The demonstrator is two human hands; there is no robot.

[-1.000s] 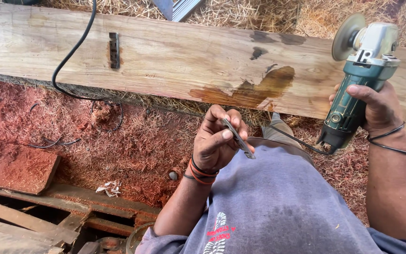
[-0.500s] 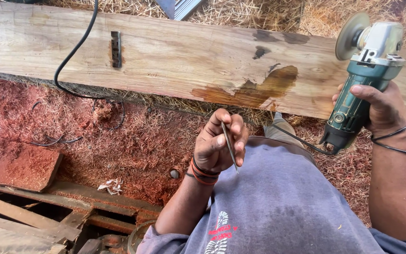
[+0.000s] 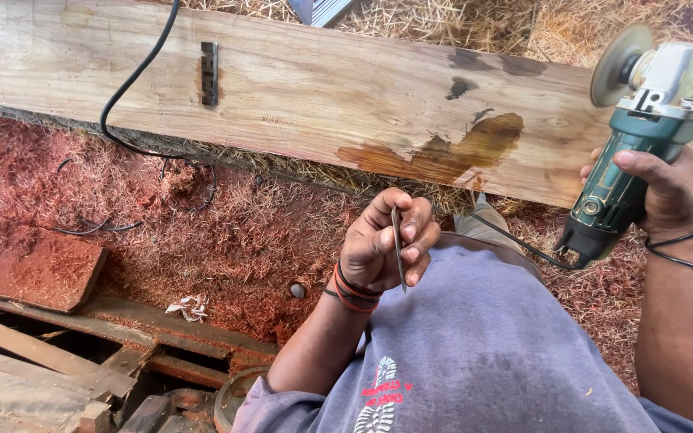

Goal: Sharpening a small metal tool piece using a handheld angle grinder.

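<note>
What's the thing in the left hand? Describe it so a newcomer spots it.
Start at the long pale plank across the top, then drop to the left hand above the grey shirt. Pinched in its fingers is a thin metal rod, upright, far slimmer than the green angle grinder.

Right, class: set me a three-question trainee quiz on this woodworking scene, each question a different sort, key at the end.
1. True or false: the right hand grips a green angle grinder.
2. The left hand's fingers pinch: A a thin metal rod, B a hammer, C a paintbrush.
3. Fill in: the black cable crosses the long wooden ____.

Key: 1 true; 2 A; 3 plank.
</note>
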